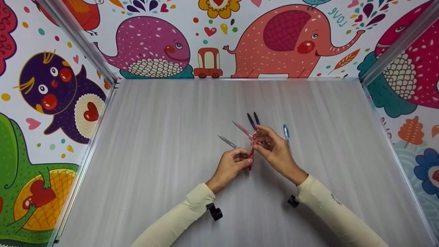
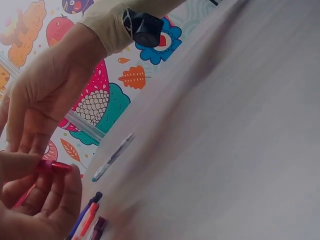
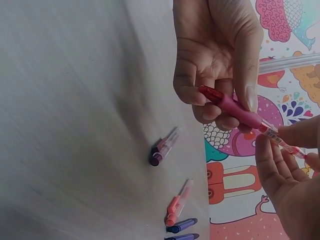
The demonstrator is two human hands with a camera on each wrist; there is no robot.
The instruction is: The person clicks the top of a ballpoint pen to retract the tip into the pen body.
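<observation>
Both hands hold one red-pink pen between them, above the table. My left hand pinches its lower part, thumb on the pink grip, with the red tip end sticking out past the fingers. Higher up, my right hand grips the clear, labelled barrel between thumb and fingers. Just beyond the hands lie a pink pen and two dark-ended blue pens, partly covered by the right hand in the head view. A clear pen with a dark purple clip lies left of them, near the left hand.
To the right of the right hand lies a clear pen with a light blue end. The pale wood-grain table is bounded by metal rails and walls printed with cartoon animals. A black wrist camera hangs at the left cuff.
</observation>
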